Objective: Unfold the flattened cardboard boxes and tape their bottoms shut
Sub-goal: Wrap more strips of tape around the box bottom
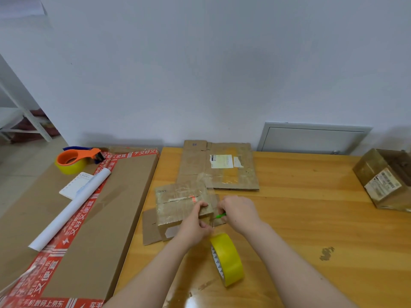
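On the wooden table (300,218) in front of me, I am watching both hands working at the small cardboard box (180,203), which is sitting just left of centre with its taped side facing up and its loose flaps splaying onto the tabletop at its left. The left hand (195,227) is gripping the box's near right corner, with its fingers curling over the top edge. The right hand (239,212) is hovering just beside that same edge, pinching a small green tool (220,216) whose tip is pointing toward the box; I cannot tell whether the tip is touching the cardboard. The yellow tape roll (229,258) is standing on its edge just below the hands, and a thin strand seems to be running up from it toward the left thumb.

Behind the box I am seeing a flattened cardboard box (222,167) lying flat against the wall, bearing a white label. Well apart at the far right, an assembled box (382,181) is resting tilted on the table. To the left, a large flat carton (106,207) edged with red printed tape is carrying an orange tape dispenser (75,160), a white paper roll (71,210) and a label sheet (76,185) lying beside that roll.
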